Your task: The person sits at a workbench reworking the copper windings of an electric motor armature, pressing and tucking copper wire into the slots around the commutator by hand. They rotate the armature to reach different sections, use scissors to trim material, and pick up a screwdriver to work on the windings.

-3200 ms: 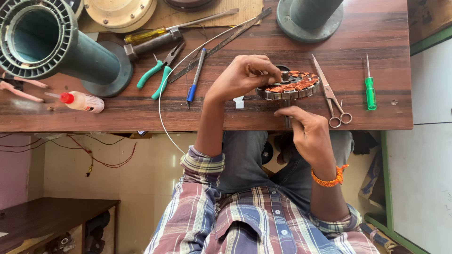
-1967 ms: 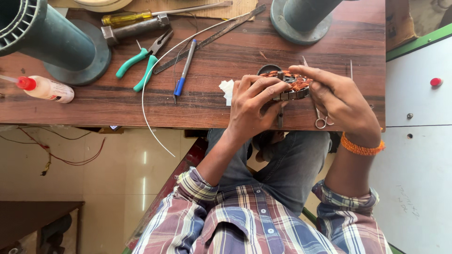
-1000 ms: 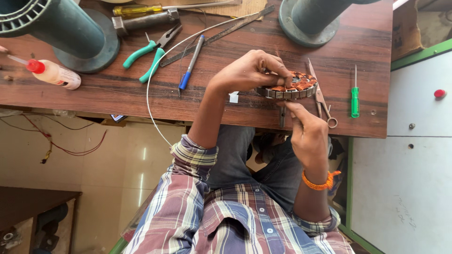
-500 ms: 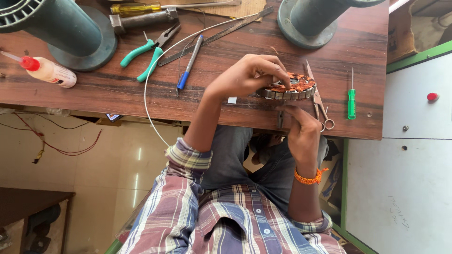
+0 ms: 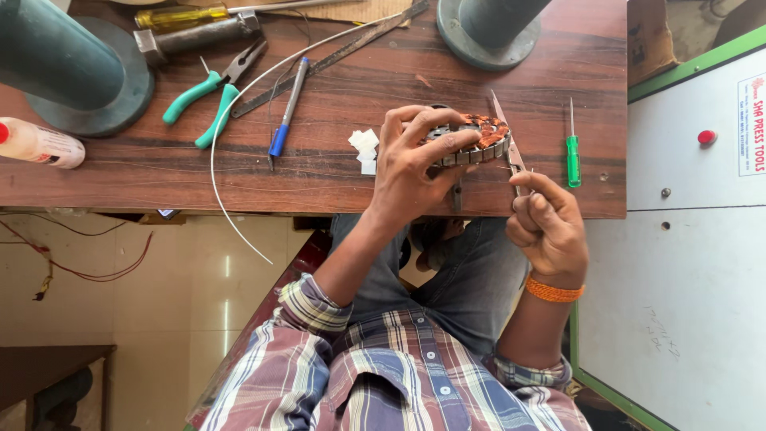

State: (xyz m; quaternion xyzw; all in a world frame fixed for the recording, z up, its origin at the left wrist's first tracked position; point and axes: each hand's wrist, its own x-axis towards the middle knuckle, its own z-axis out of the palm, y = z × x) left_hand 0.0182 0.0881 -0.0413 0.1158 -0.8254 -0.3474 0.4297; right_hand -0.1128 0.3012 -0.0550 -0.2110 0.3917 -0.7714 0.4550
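Now the left hand (image 5: 415, 164) is clamped over the stator (image 5: 479, 140), fingers curled across its top, holding it at the near edge of the bench (image 5: 319, 172), right of centre. The right hand (image 5: 546, 227) sits just off that edge, fingers pressed together, pinching what looks like the scissors (image 5: 507, 140) whose blade runs up past the stator; the grip itself is partly hidden. Judged from this, the stator should stay firmly pinned while the blade works in small strokes, so the copper coils are not nicked. Room is tight: a green screwdriver (image 5: 572, 156) lies just right, white scraps (image 5: 365, 148) just left, and a white wire (image 5: 231, 144) arcs off the near edge. Pliers (image 5: 209, 100) and pen (image 5: 286, 120) lie well apart, far left
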